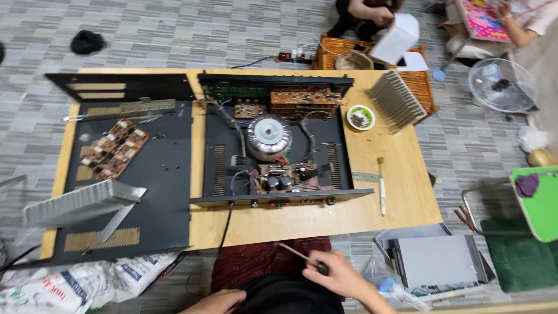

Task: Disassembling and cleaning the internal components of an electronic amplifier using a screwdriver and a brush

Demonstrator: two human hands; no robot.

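My right hand is below the table's front edge, closed around the dark handle of a thin tool whose shaft points up-left. Only part of my left hand shows at the bottom edge, resting on my lap on dark cloth; whether it holds anything is unclear. Ahead on the wooden table lies an opened black amplifier chassis with a silver toroidal transformer, circuit boards and wires inside.
The black cover panel lies left with brown circuit boards and a finned heatsink. Another heatsink, a small bowl and a screwdriver sit right. Other people sit at the far side; a fan and a grey device are on the floor.
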